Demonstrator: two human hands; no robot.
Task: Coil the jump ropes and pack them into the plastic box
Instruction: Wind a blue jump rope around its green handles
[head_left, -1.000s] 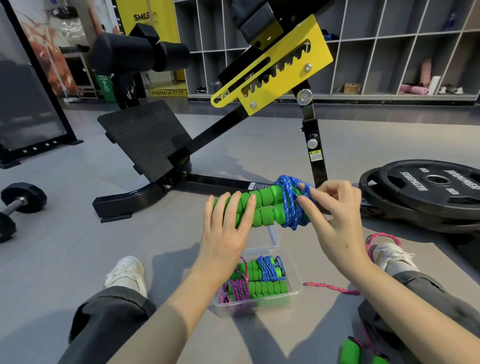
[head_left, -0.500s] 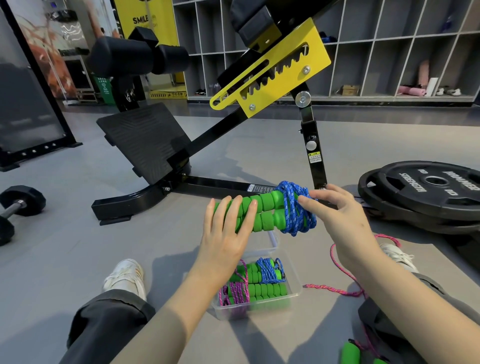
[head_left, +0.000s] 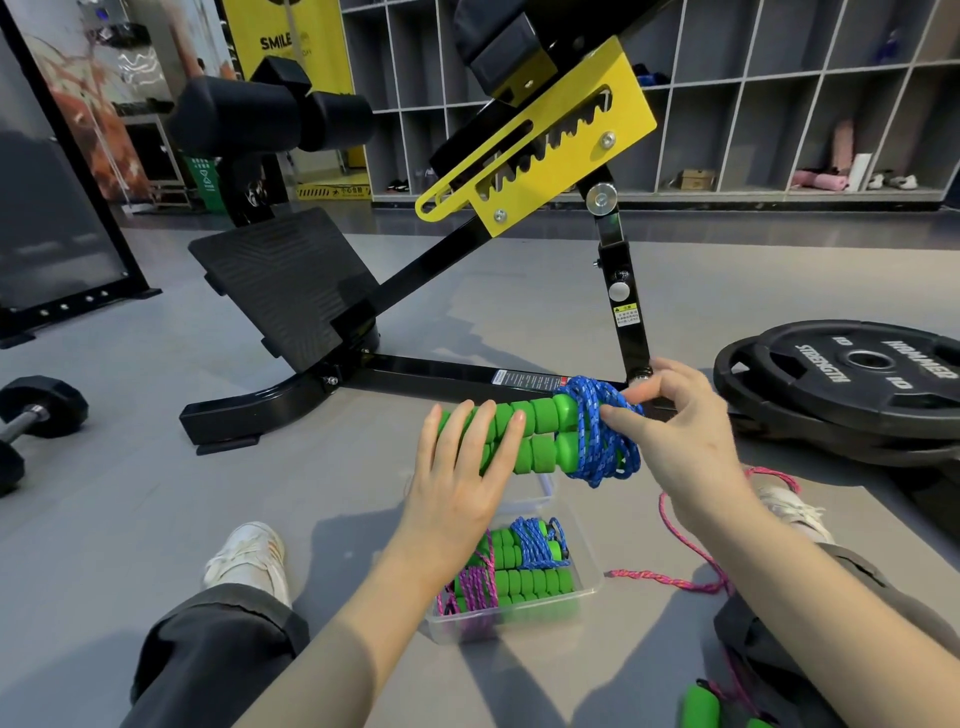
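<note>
The left hand (head_left: 457, 478) still holds the jump rope (head_left: 545, 415) by its two green handles; fingers lie over them, thumb hidden, grip clamped. The right hand (head_left: 685, 441) has slid from the top of the blue cord (head_left: 597, 449) to its right side, its grip pinching the coil. The bundle stays in the air just above the plastic box (head_left: 587, 590), which holds two coiled ropes (head_left: 524, 579). The pink rope (head_left: 670, 577) on the floor (head_left: 156, 493) now loops wider.
</note>
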